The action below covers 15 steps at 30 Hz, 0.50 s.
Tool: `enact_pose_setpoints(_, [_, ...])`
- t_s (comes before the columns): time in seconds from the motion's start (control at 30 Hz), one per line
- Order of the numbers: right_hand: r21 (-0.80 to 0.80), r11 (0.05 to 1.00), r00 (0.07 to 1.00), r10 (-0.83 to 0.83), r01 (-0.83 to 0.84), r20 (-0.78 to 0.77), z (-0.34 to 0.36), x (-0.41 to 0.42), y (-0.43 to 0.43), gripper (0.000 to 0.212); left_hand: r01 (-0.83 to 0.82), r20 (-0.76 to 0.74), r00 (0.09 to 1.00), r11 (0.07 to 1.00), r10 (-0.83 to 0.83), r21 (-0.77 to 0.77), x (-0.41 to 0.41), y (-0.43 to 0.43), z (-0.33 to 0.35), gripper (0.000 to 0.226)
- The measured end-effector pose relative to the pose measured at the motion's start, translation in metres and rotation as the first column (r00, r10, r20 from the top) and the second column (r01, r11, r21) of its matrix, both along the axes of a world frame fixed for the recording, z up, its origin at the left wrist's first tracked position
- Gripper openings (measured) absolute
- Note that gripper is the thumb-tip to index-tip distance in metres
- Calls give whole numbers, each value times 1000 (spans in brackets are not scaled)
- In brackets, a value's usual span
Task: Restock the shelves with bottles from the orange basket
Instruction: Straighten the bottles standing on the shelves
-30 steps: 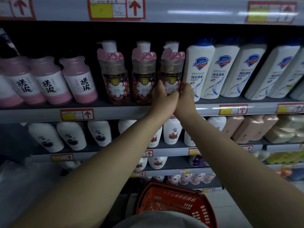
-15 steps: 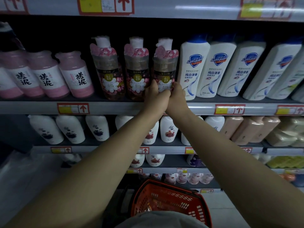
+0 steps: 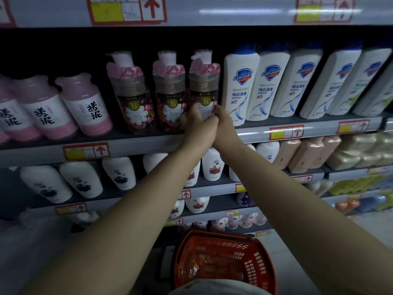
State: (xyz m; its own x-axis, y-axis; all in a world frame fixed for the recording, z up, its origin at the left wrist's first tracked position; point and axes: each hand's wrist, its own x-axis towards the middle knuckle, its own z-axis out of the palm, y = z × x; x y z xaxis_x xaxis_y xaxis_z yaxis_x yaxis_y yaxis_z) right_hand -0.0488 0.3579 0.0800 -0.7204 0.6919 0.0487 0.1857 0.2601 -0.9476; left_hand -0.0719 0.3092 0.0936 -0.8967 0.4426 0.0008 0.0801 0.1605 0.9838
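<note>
Head view shows the pump bottle [image 3: 203,90] at the right end of a row of three floral pump bottles on the upper shelf [image 3: 138,146]. It is gripped low down from both sides: the left hand [image 3: 196,123] curls round its left flank and the right hand [image 3: 224,124] round its right. The hands hide its base, so I cannot tell whether it already sits flat on the board.

The main risk is letting go too early. If the base hangs over the front rail or rests tilted, this tall, top-heavy bottle could tip forward and fall towards the orange basket [image 3: 258,267] below.

The gap is tight too. The middle pump bottle [image 3: 169,96] stands just beside it on the left and a white Safeguard bottle [image 3: 239,86] just beside it on the right. A sideways shove, or knuckles dragged out carelessly, could knock either neighbour and rock the whole row.
</note>
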Motion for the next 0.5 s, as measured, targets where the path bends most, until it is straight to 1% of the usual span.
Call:
enact_pose_setpoints(0.1, [-15,999,999,-36,36,-11,0,10,1,41,13,-59,998,999,-10,41,8,7,-3,42])
enact_pose_setpoints(0.17, [22,996,996,-87,88,-14,-1,14,10,45,32,-67,997,998,-28,59,9,11,-4,39])
enact_pose_setpoints(0.2, [49,993,994,-110,111,-20,-2,16,14,47,72,-59,996,996,-69,48,8,14,-4,41])
enact_pose_setpoints(0.27, [48,988,989,-147,149,-27,-1,17,19,48,214,-39,976,977,-214,1,5,17,-6,52])
enact_pose_setpoints(0.33, [58,980,982,-191,190,-2,1,19,26,51,285,-35,958,958,-285,-13,5,21,-7,60])
enact_pose_setpoints(0.4, [109,975,980,-197,196,4,3,23,36,57,291,-40,956,956,-292,-12,8,28,-5,68])
enact_pose_setpoints(0.5, [85,979,981,-190,187,25,5,28,52,61,244,-31,969,970,-244,-5,8,46,-10,83])
